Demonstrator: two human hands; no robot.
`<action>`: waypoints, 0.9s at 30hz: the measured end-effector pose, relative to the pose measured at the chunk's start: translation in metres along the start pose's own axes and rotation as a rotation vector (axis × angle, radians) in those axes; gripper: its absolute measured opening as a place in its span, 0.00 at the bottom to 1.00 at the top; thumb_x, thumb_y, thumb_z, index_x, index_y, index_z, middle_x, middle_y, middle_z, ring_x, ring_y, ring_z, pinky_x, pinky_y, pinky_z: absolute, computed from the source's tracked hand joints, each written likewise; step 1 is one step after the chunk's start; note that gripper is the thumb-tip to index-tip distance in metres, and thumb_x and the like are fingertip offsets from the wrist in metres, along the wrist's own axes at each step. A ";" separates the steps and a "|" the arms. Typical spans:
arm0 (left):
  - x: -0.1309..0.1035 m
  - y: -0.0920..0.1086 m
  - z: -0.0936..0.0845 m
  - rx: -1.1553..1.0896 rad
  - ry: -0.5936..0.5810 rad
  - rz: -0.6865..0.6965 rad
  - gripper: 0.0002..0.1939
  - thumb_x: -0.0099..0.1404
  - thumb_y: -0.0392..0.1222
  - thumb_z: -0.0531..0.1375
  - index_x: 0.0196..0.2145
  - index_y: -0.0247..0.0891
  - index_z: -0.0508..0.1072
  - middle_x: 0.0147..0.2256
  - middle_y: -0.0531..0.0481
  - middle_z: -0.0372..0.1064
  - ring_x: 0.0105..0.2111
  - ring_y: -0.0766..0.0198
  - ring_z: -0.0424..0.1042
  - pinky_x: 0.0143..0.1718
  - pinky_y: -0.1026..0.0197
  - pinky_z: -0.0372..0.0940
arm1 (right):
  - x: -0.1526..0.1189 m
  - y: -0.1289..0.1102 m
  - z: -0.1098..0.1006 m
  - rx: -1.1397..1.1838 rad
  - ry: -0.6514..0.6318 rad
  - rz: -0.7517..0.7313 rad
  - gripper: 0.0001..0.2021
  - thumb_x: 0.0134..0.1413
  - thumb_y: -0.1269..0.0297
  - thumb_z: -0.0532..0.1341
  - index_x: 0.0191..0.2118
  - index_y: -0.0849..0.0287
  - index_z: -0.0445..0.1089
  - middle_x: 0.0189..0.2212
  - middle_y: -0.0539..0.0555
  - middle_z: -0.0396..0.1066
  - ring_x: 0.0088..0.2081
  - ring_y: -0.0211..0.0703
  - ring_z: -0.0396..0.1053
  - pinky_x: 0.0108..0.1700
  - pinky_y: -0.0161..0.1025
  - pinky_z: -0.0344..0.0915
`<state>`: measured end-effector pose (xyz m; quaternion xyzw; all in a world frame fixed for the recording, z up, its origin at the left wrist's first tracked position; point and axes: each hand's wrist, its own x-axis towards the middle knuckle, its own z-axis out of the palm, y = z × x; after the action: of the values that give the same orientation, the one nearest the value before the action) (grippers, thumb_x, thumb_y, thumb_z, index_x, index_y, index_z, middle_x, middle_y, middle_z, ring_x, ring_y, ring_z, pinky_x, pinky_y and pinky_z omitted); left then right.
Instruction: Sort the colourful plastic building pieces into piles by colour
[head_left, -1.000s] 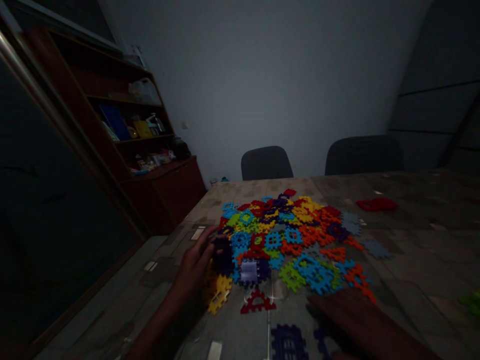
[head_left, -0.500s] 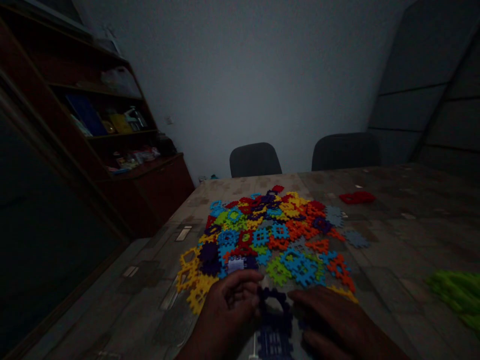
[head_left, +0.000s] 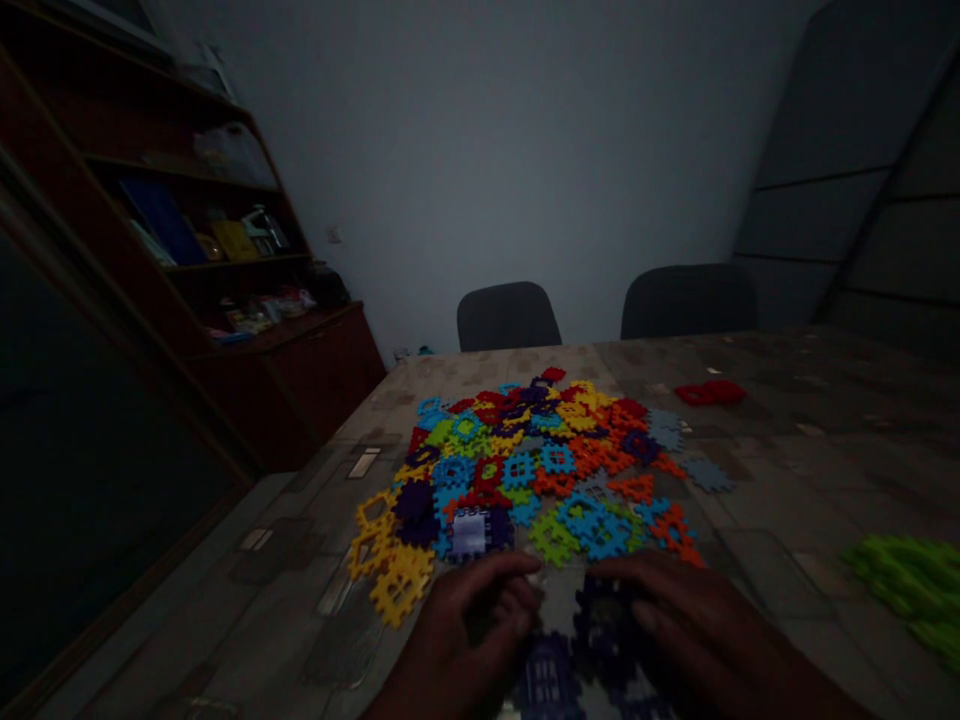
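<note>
Filling the background, a pale wall [head_left: 525,150] rises behind a long table [head_left: 292,580] with a patchwork-patterned top. At left leans a dark red bookcase [head_left: 322,345]; any print on its packets [head_left: 281,303] is too dark to read. Two grey chairs [head_left: 508,318] face the far edge. Across the middle of the table spreads a heap of toothed plastic pieces [head_left: 519,470] in blue, red, orange, yellow, green, grey and purple.

At the near side, the right hand [head_left: 697,610] bends over a dark purple piece [head_left: 602,620], its fingers touching the piece's far and right edges; the thumb is hidden, so whether they grip it cannot be told. The left hand [head_left: 472,615] lies just left of this piece, fingers loosely curled, a gap between forefinger and thumb. Bright green pieces [head_left: 911,590] lie well to the right; a red piece [head_left: 711,392] lies farther back. Smallest, a purple window piece [head_left: 547,680] sits between the hands, near the left thumb.
</note>
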<state>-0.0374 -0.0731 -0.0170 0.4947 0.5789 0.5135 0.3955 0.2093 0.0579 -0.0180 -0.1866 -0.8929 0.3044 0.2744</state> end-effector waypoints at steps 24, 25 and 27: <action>0.005 -0.045 -0.015 0.827 -0.424 0.490 0.41 0.71 0.64 0.65 0.72 0.50 0.54 0.63 0.41 0.72 0.58 0.44 0.75 0.60 0.44 0.68 | -0.009 0.031 0.028 -0.449 -0.290 -0.163 0.27 0.51 0.66 0.72 0.57 0.54 0.69 0.49 0.58 0.77 0.47 0.57 0.73 0.49 0.52 0.61; 0.006 -0.048 -0.012 0.845 -0.425 0.484 0.40 0.72 0.64 0.64 0.72 0.51 0.53 0.62 0.41 0.73 0.57 0.44 0.75 0.59 0.44 0.68 | -0.010 0.033 0.030 -0.451 -0.295 -0.157 0.25 0.50 0.67 0.72 0.55 0.54 0.70 0.48 0.57 0.77 0.46 0.57 0.72 0.49 0.52 0.60; 0.005 -0.049 -0.008 0.883 -0.426 0.479 0.40 0.73 0.64 0.62 0.72 0.51 0.51 0.59 0.41 0.74 0.55 0.45 0.76 0.58 0.45 0.68 | -0.010 0.037 0.031 -0.441 -0.296 -0.152 0.25 0.45 0.64 0.75 0.51 0.54 0.71 0.47 0.56 0.76 0.45 0.56 0.71 0.49 0.51 0.59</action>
<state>-0.0544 -0.0687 -0.0633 0.8249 0.5177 0.1856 0.1305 0.2045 0.0665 -0.0660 -0.1279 -0.9794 0.1053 0.1158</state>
